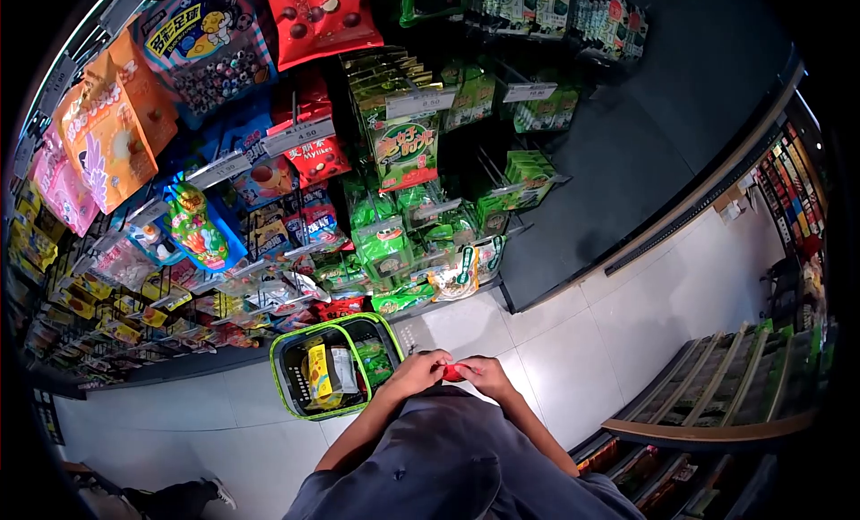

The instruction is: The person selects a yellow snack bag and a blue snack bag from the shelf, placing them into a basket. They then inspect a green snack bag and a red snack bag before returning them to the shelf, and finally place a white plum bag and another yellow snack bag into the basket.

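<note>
Close in front of my body, my left hand [422,373] and my right hand [485,377] meet at a small red item [455,372], with the fingers of both closed on it. What the item is cannot be made out. Just left of my left hand, a black basket with a green rim [279,377] stands on the floor. Inside it are a yellow package [320,373], a silver-white package [342,369] and green packages [374,360].
Hanging snack bags, among them a red bag [322,23] and a green bag [408,153], fill the rack ahead and left. Slatted shelves [717,377] stand at right. A person's shoe [224,493] shows at lower left on the tiled floor [242,448].
</note>
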{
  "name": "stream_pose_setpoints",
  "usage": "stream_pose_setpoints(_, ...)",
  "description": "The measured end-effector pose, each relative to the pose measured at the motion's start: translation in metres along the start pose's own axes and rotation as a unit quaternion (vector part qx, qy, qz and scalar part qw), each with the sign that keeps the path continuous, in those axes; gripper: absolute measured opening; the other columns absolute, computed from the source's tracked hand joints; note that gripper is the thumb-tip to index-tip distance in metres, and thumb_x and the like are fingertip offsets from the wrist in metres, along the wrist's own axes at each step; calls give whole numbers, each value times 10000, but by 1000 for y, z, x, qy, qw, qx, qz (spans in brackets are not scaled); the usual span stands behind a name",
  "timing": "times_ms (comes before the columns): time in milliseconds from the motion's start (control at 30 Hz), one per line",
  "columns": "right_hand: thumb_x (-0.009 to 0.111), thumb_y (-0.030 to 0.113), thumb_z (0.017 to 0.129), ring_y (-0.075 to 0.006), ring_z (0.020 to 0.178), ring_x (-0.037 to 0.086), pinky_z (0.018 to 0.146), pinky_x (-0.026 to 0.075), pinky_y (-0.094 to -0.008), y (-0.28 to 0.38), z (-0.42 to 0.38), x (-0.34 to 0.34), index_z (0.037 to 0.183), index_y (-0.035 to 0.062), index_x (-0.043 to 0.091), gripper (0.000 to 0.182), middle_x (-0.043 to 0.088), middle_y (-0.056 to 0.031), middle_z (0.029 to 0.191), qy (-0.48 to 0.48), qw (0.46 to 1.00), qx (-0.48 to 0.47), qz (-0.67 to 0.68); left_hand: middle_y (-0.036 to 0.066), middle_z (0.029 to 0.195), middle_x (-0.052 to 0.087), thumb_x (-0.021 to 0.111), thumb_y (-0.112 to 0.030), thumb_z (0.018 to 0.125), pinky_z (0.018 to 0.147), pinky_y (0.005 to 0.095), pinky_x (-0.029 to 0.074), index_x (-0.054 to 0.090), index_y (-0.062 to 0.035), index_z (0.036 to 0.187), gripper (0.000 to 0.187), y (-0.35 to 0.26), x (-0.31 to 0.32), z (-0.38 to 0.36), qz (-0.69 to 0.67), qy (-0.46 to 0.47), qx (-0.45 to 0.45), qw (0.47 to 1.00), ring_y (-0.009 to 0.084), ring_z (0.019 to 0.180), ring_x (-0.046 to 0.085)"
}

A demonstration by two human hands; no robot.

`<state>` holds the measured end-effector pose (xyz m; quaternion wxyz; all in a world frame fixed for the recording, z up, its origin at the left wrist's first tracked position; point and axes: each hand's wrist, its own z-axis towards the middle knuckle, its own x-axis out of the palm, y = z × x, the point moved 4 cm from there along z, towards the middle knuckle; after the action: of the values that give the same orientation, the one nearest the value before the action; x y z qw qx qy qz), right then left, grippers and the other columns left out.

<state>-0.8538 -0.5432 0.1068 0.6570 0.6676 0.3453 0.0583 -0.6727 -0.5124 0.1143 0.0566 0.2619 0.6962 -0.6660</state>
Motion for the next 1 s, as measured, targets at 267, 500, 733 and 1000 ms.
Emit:
stream_pose_setpoints(267, 622, 131, 890, -164, 820, 655, 749, 503, -277, 22, 60, -22, 1019, 11, 681, 185, 698, -121, 916, 15, 1000, -13, 4, 140, 853, 681, 675, -200, 817, 716, 343, 521, 682, -50, 928, 187, 16, -42, 34, -35, -126, -54, 990, 276, 784, 668)
stream_pose_setpoints(500, 623, 125, 899, -110, 792, 632, 745, 499, -251, 61, 107, -22, 1011, -20, 670, 189, 702, -84, 883, 6, 999, -27, 37, 14, 865, 648, 693, -83, 835, 716, 241, 475, 641, -14, 932, 130, 27, -74, 42, -347, -226, -84, 906, 91, 778, 596)
stream_pose_setpoints(733, 645, 126, 891, -83, 790, 597, 741, 486, -239, 113, 140, -26, 1004, -28, 675, 194, 688, -43, 873, -3, 991, -49, 123, 19, 896, 667, 675, -82, 858, 776, 240, 451, 633, -38, 966, 124, 0, -114, 38, -500, -288, -25, 816, 81, 790, 591)
stream_pose_setpoints(1000, 651, 112, 889, -41, 727, 561, 651, 457, -203, 146, 168, -19, 969, -36, 661, 169, 662, -10, 826, 49, 972, -48, 226, 30, 903, 685, 662, -118, 880, 760, 234, 462, 665, -20, 974, 136, -36, -148, 29, -479, -367, 1, 798, 71, 756, 587)
